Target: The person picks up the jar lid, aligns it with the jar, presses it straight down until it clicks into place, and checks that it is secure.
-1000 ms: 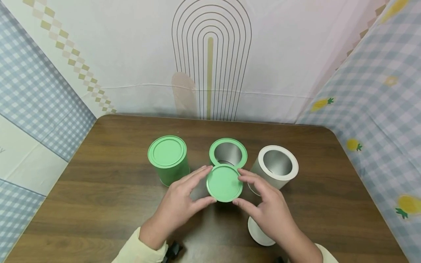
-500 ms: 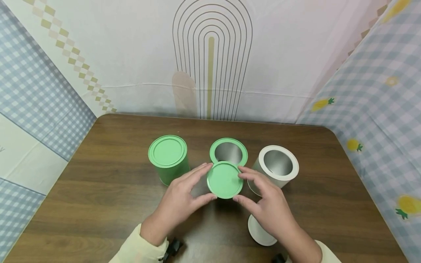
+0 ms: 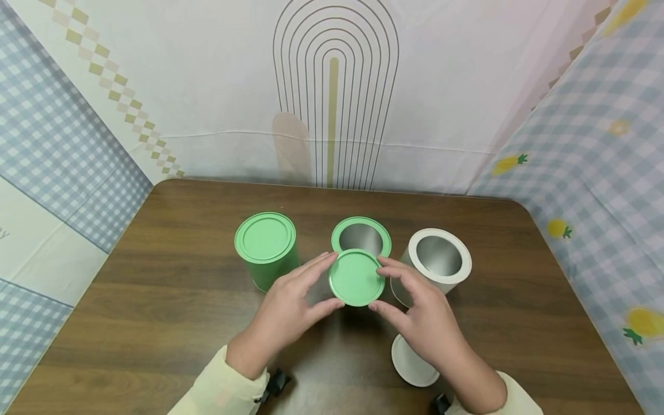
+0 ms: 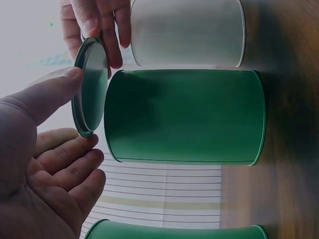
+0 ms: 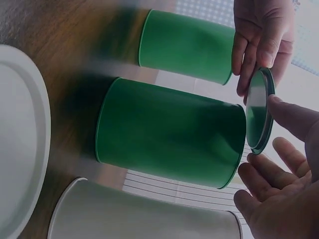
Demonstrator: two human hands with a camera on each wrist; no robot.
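Note:
Both hands hold a round green lid (image 3: 357,278) level between them, fingertips and thumbs pinching its edge from either side. My left hand (image 3: 293,305) grips the left edge and my right hand (image 3: 422,314) the right edge. Behind the lid, an uncovered green can (image 3: 361,237) stands upright with its silvery inside showing; the lid overlaps its near rim in the head view. In the left wrist view, the lid (image 4: 90,88) is held right above the top of the green can (image 4: 184,117). The right wrist view also shows the lid (image 5: 260,110) close over that can (image 5: 169,132).
A green can with its lid on (image 3: 265,248) stands at the left. To the right is an uncovered white can (image 3: 440,259). A white lid (image 3: 412,363) lies flat on the brown wooden table (image 3: 155,323), partly under my right hand. Patterned cloth (image 3: 223,92) hangs behind the table.
Both hands have carried the green lid a little forward, toward the uncovered green can, so it covers more of the near rim. The cans and the white lid stay put.

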